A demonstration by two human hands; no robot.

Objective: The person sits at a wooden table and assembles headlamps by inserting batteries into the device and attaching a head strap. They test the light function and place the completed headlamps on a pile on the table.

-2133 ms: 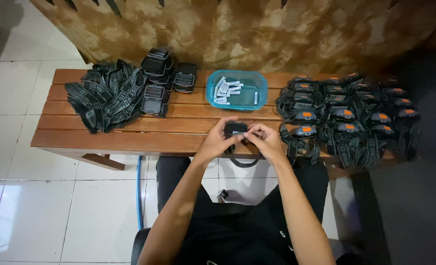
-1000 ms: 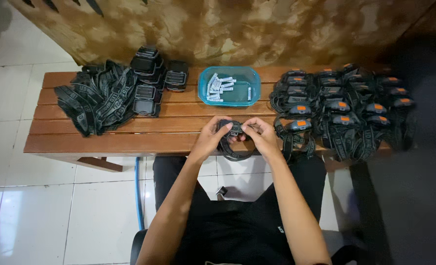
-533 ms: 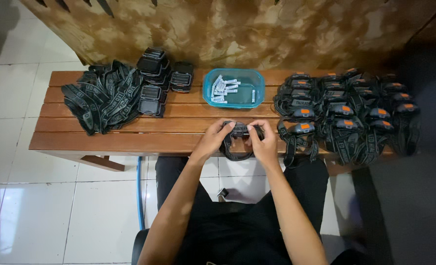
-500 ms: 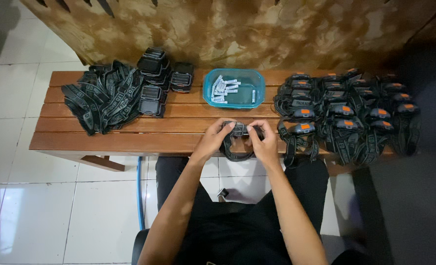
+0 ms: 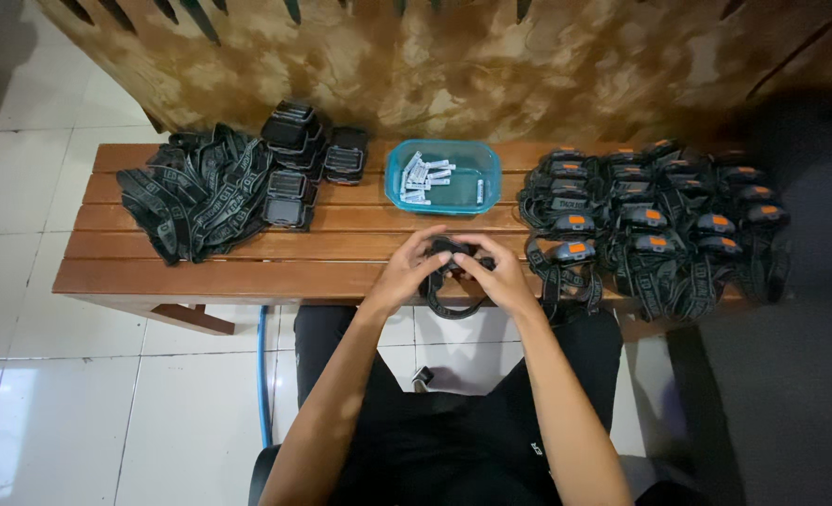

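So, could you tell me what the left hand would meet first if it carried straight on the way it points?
Probably the right hand: the left hand points across the headlamp both hold.

Materials on the bench
Slatted wooden bench (image 5: 247, 253) showing a satin sheen; woven cloth straps (image 5: 196, 192); translucent blue plastic tray (image 5: 393, 187); glossy floor tiles (image 5: 51, 394).

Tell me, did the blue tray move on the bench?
No. The blue tray sits at the same spot on the bench, between the black cases and the headlamps; only the camera shifted.
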